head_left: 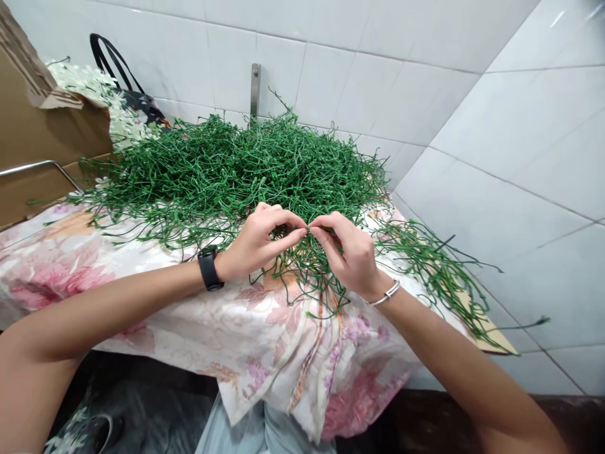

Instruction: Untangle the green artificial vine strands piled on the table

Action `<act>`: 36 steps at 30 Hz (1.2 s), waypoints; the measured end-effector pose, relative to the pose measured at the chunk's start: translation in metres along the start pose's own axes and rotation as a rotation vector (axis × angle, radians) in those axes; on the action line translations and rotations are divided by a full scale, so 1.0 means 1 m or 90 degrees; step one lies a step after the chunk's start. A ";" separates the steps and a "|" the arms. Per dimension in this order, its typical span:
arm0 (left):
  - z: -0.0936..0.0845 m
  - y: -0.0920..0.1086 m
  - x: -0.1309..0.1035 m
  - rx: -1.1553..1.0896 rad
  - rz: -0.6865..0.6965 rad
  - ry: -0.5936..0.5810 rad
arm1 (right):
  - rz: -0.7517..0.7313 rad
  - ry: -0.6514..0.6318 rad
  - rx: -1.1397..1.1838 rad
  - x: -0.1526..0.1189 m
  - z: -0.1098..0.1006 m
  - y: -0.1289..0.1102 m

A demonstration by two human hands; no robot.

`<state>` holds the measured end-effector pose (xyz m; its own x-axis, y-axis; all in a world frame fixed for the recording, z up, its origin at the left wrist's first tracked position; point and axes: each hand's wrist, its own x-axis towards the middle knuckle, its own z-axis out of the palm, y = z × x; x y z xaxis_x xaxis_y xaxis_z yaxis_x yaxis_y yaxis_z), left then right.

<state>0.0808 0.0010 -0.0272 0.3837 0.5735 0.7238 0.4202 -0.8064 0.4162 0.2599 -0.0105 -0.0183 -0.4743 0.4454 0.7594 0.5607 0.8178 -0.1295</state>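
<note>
A large heap of thin green artificial stems lies across the table, with a few strands trailing toward its front edge. My left hand, with a black band at the wrist, pinches thumb and forefinger at the near side of the heap. Fingertip to fingertip with it, my right hand pinches too, a silver bangle on its wrist. Between the two pinches shows a small green bit of stem; its full length cannot be made out against the stems behind.
A floral cloth covers the table. More green stems lie on a tan board at the right. White artificial flowers, a cardboard box and a black-handled bag stand at the left. Tiled walls close off the back and right.
</note>
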 end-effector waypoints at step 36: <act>-0.010 -0.006 0.005 0.023 -0.041 -0.055 | -0.039 -0.147 -0.128 0.000 -0.003 -0.003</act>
<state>0.0722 0.0075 -0.0211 0.4240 0.6362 0.6446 0.4748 -0.7622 0.4400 0.2601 -0.0134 -0.0162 -0.6405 0.4875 0.5934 0.6384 0.7674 0.0587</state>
